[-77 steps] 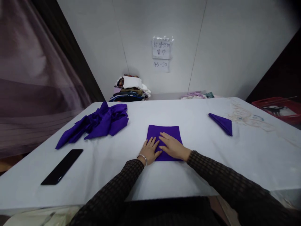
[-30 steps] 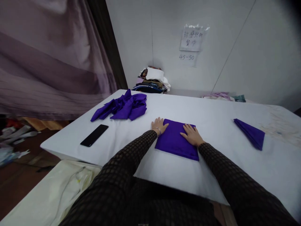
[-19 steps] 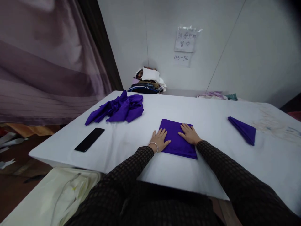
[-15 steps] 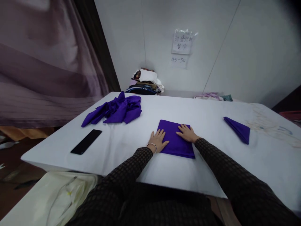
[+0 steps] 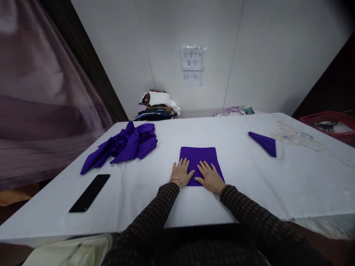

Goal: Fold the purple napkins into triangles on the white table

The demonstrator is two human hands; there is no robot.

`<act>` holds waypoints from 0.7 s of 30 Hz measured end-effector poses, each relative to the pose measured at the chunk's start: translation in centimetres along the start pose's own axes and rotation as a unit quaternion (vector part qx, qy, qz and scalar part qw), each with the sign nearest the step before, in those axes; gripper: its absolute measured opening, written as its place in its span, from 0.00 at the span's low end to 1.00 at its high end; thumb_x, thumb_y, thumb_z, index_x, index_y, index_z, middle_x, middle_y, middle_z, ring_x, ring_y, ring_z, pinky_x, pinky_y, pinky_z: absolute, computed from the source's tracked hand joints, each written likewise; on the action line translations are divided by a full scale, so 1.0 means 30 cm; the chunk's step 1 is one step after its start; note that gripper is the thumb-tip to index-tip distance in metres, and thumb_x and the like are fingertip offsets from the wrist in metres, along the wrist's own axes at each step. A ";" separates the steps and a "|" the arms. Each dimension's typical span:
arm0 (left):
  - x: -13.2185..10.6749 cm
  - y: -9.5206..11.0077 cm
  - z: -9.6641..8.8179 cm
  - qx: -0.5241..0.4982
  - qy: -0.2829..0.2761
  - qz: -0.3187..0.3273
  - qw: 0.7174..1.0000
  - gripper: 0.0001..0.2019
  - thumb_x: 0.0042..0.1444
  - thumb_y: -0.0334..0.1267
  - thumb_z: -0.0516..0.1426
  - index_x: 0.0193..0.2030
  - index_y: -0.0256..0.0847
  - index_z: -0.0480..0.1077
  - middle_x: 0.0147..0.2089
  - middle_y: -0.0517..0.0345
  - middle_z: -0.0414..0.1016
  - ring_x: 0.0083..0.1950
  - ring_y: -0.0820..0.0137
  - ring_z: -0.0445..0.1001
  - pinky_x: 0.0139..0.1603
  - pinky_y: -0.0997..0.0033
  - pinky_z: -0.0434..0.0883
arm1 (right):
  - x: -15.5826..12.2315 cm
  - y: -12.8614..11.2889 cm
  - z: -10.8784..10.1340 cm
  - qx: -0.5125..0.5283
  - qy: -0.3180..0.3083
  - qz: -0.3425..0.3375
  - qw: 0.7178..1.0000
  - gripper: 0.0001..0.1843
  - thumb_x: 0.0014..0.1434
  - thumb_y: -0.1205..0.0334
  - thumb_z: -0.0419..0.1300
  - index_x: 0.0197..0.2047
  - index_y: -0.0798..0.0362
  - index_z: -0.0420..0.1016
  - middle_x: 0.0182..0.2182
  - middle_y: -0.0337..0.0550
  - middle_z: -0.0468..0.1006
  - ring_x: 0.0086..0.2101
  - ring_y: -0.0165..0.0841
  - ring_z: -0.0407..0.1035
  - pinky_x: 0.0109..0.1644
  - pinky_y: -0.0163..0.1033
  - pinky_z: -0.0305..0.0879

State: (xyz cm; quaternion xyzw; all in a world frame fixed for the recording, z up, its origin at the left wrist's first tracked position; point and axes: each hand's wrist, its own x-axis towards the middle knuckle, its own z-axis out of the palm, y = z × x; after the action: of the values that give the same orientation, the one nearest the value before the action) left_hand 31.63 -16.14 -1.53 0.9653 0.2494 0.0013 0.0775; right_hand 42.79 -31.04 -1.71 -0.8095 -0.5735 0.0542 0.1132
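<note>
A purple napkin (image 5: 198,154), folded into a flat square, lies on the white-covered table in front of me. My left hand (image 5: 181,172) rests flat on its left side, fingers spread, with a bracelet at the wrist. On the napkin's lower right part lies my right hand (image 5: 210,177), palm down and fingers apart. Neither hand grips the cloth. The fabric beneath both palms is hidden. Farther right sits another purple napkin (image 5: 264,143), folded to a narrow pointed shape.
Crumpled purple cloths (image 5: 124,144) are heaped at the table's left, behind a black phone (image 5: 90,193). Stacked clothes (image 5: 156,105) stand beyond the far edge, below a paper sign (image 5: 192,59) on the wall. A red basket (image 5: 332,120) is at the far right.
My right hand has slid from the napkin's upper right corner down toward its near right part. The left hand stays on the left side. My view has shifted and tilted.
</note>
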 end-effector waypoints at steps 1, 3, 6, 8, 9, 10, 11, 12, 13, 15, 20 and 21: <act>0.000 0.000 0.000 -0.001 0.000 -0.001 1.000 0.34 0.61 0.58 0.37 0.69 0.41 0.48 0.72 0.56 0.43 0.72 0.62 0.39 0.68 0.46 0.41 | -0.014 0.015 -0.002 -0.005 0.003 0.002 1.000 0.41 0.62 0.36 0.37 0.68 0.55 0.51 0.67 0.50 0.47 0.66 0.44 0.38 0.66 0.56 0.33; -0.001 -0.001 0.001 -0.003 0.000 -0.001 1.000 0.34 0.61 0.58 0.37 0.69 0.41 0.48 0.72 0.56 0.43 0.72 0.62 0.39 0.68 0.46 0.41 | -0.040 0.038 -0.007 -0.013 0.006 0.006 1.000 0.40 0.62 0.36 0.38 0.68 0.54 0.51 0.67 0.50 0.47 0.65 0.44 0.39 0.66 0.56 0.34; -0.002 -0.002 0.005 -0.007 0.005 0.001 1.000 0.34 0.61 0.58 0.36 0.69 0.41 0.48 0.72 0.56 0.43 0.72 0.62 0.39 0.69 0.46 0.40 | -0.069 0.058 -0.010 -0.020 0.006 0.004 1.000 0.40 0.61 0.36 0.38 0.67 0.54 0.52 0.67 0.50 0.48 0.65 0.44 0.40 0.65 0.56 0.36; -0.003 -0.005 0.008 -0.009 0.008 0.002 1.000 0.34 0.61 0.58 0.36 0.69 0.41 0.48 0.72 0.55 0.43 0.72 0.61 0.39 0.69 0.46 0.40 | -0.080 0.065 -0.011 -0.022 0.008 -0.001 1.000 0.40 0.61 0.36 0.39 0.67 0.53 0.52 0.67 0.49 0.49 0.65 0.44 0.40 0.65 0.56 0.37; -0.003 -0.006 0.008 -0.010 0.009 0.002 1.000 0.34 0.61 0.58 0.36 0.69 0.40 0.48 0.72 0.55 0.43 0.72 0.61 0.39 0.68 0.46 0.40 | -0.084 0.067 -0.012 -0.023 0.010 -0.004 1.000 0.39 0.62 0.36 0.39 0.67 0.52 0.52 0.67 0.48 0.49 0.65 0.44 0.40 0.65 0.56 0.37; -0.003 -0.009 0.008 -0.010 0.009 0.003 1.000 0.34 0.61 0.58 0.37 0.69 0.40 0.48 0.72 0.54 0.44 0.72 0.61 0.39 0.68 0.46 0.40 | -0.086 0.068 -0.012 -0.023 0.012 -0.007 1.000 0.39 0.62 0.36 0.40 0.67 0.52 0.52 0.67 0.48 0.49 0.65 0.44 0.40 0.65 0.56 0.37; -0.003 -0.011 0.008 -0.010 0.009 0.005 1.000 0.34 0.61 0.57 0.37 0.69 0.41 0.48 0.71 0.54 0.44 0.72 0.60 0.40 0.68 0.45 0.41 | -0.087 0.069 -0.013 -0.023 0.013 -0.008 1.000 0.38 0.62 0.37 0.40 0.67 0.51 0.52 0.67 0.48 0.49 0.65 0.44 0.40 0.65 0.57 0.37; -0.003 -0.013 0.005 -0.011 0.009 0.008 1.000 0.33 0.61 0.57 0.37 0.68 0.41 0.49 0.71 0.53 0.44 0.72 0.60 0.40 0.68 0.45 0.41 | -0.087 0.069 -0.014 -0.023 0.012 -0.009 1.000 0.38 0.62 0.37 0.40 0.67 0.52 0.52 0.67 0.48 0.49 0.65 0.44 0.40 0.65 0.57 0.38; -0.003 -0.013 0.002 -0.013 0.007 0.010 1.000 0.33 0.61 0.57 0.38 0.68 0.41 0.49 0.71 0.53 0.44 0.72 0.60 0.40 0.68 0.45 0.41 | -0.087 0.068 -0.015 -0.022 0.011 -0.008 1.000 0.38 0.62 0.37 0.41 0.67 0.52 0.52 0.67 0.49 0.49 0.65 0.44 0.40 0.65 0.57 0.38; -0.006 -0.007 -0.006 -0.015 -0.001 0.006 1.000 0.33 0.61 0.57 0.39 0.68 0.40 0.49 0.71 0.51 0.45 0.72 0.59 0.41 0.68 0.44 0.42 | -0.086 0.067 -0.017 -0.020 0.009 -0.007 1.000 0.38 0.62 0.37 0.41 0.67 0.52 0.53 0.67 0.49 0.49 0.65 0.45 0.41 0.65 0.57 0.38; -0.040 0.046 -0.011 -0.008 0.023 0.035 0.999 0.36 0.60 0.59 0.42 0.68 0.37 0.49 0.71 0.48 0.43 0.72 0.56 0.38 0.68 0.41 0.39 | -0.088 0.064 -0.021 -0.018 0.006 -0.009 1.000 0.38 0.62 0.37 0.40 0.67 0.52 0.53 0.67 0.48 0.48 0.65 0.45 0.41 0.65 0.57 0.37; -0.051 0.056 -0.007 -0.011 0.022 0.057 0.998 0.36 0.60 0.59 0.42 0.68 0.38 0.49 0.71 0.49 0.44 0.72 0.57 0.38 0.68 0.43 0.39 | -0.089 0.064 -0.021 -0.018 0.006 -0.008 1.000 0.38 0.62 0.37 0.40 0.67 0.52 0.53 0.67 0.48 0.48 0.65 0.45 0.41 0.65 0.57 0.37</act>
State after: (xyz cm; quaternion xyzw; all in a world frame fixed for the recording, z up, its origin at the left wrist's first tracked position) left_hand 31.09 -18.28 -1.02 0.9769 0.1952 0.0299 0.0819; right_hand 43.78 -34.24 -1.69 -0.8073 -0.5799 0.0379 0.1024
